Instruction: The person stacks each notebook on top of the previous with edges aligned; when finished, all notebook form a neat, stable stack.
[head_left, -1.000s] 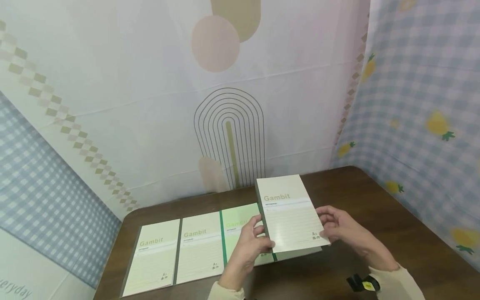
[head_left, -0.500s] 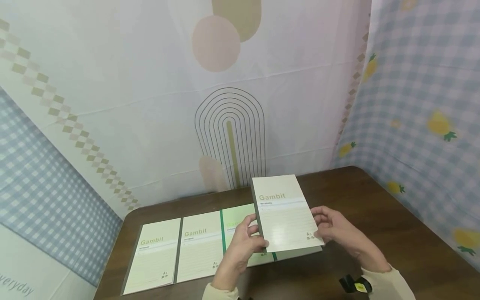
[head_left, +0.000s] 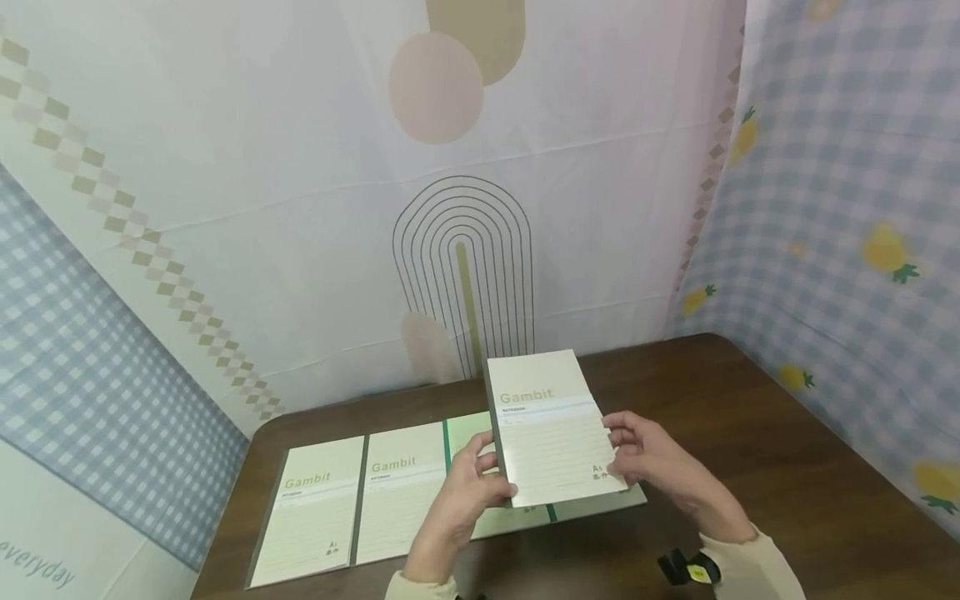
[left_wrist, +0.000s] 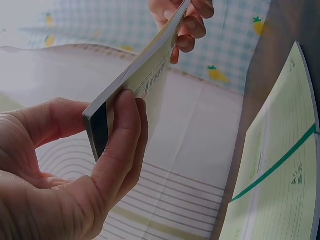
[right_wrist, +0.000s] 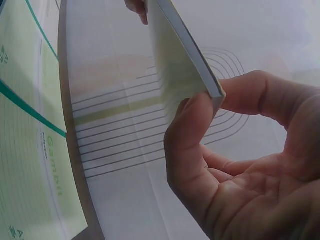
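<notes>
Both hands hold a pale cream Gambit notebook [head_left: 551,442] with a dark spine, tilted above the table, cover facing up. My left hand [head_left: 461,492] pinches its spine side near the lower corner, thumb on the cover and fingers behind, as the left wrist view shows. My right hand [head_left: 652,454] pinches the opposite edge near the lower right corner. In the left wrist view a barcode [left_wrist: 151,80] shows on its back cover. Beneath it lie two notebooks with green spines, a left one [head_left: 510,523] and a right one [head_left: 600,507], partly hidden by the held notebook.
Two cream notebooks with dark spines lie at the left, an outer one [head_left: 307,517] and an inner one [head_left: 401,492], in one row with the green-spined pair. The brown wooden table [head_left: 675,375] meets a patterned white curtain [head_left: 322,208] behind and a checked blue one [head_left: 825,192] at right.
Both hands have carried the held notebook to the left, over the green-spined notebooks. Their grip on it stays the same, and the notebooks on the table have not moved.
</notes>
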